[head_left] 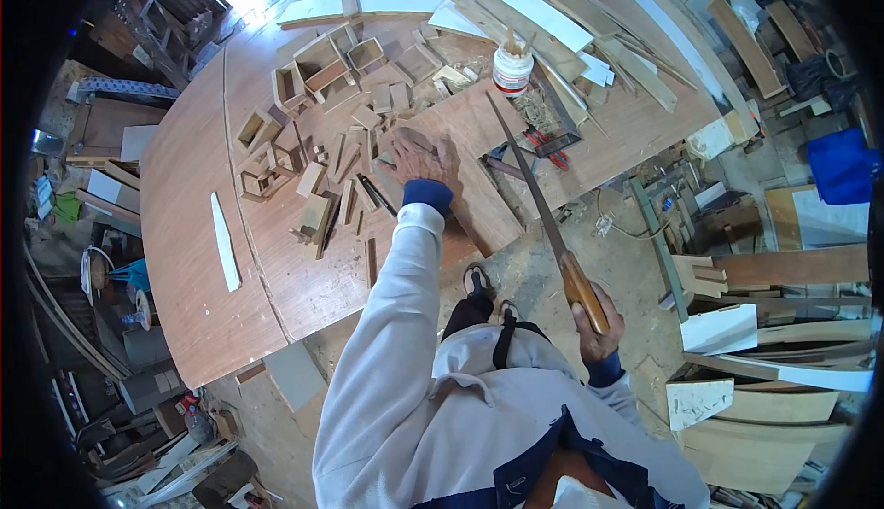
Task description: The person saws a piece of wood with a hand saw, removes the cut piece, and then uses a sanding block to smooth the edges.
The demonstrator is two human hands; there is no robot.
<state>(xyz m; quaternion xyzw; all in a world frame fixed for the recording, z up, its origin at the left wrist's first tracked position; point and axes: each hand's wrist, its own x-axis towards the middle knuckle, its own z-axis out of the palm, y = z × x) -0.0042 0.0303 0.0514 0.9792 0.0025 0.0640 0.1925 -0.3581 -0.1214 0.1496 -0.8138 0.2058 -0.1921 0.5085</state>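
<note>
My right hand (600,323) is wrapped round the wooden handle of a handsaw (537,182). The saw's long narrow blade points up and away, over the near edge of the table. My left hand (420,159) rests on the left part of a flat wooden board (471,127), palm down with fingers apart. Small wood offcuts (343,157) lie scattered just left of that hand, and a dark slim tool (376,196) is beside its wrist. Whether the fingertips touch a small block is hard to make out.
Box-like wooden pieces (322,67) stand farther back on the table (198,260). A white tub (513,70) holds thin sticks. Red-handled pliers (558,157) lie near a dark metal square (564,122). Long planks (516,11) cover the far side; stacked boards (769,408) stand at right.
</note>
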